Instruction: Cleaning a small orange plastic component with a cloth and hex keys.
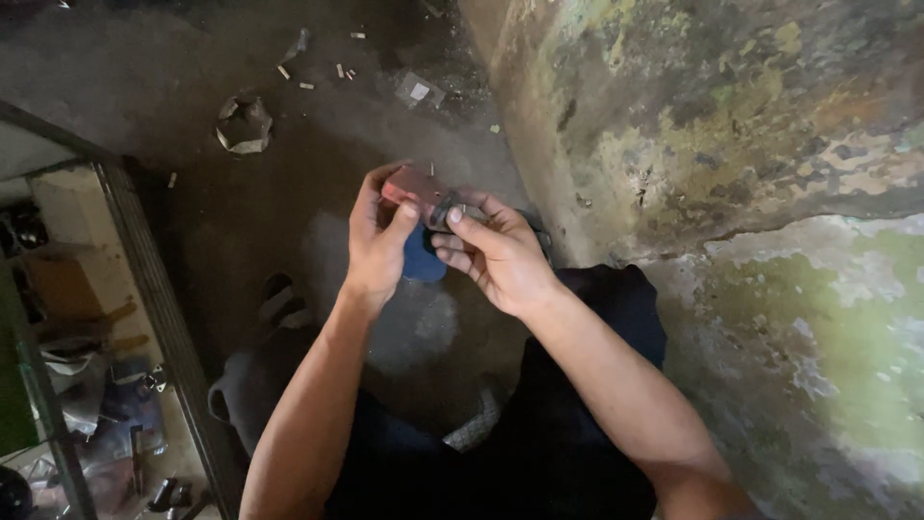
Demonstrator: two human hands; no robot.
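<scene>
Reddish metal, a small box-shaped part [416,187], sits a little above the middle of the frame, held between both hands over the person's lap. The left hand [377,241] wraps it from the left, its fingers [370,189] curled round the far side and the thumb pressed on the near face. The right hand [496,258] closes on the greyer right end, thumb and forefinger pinched on a small fitting there (too small and blurred to name). Just below the part, between the hands, a blue rounded piece [422,258] shows; whether it is held or lies lower down cannot be told.

As a judgement, the work in hand is fitting or adjusting that end piece. It seems to call for a steady left grip while the right fingertips do the fine turning or pressing.

Underneath is a dark, gritty concrete floor [289,154], with a crumpled scrap [243,123] and small bits at the upper left. A mossy, peeling wall [731,125] fills the right side. At lower left a metal-framed glass case [144,289] holds cluttered tools.
</scene>
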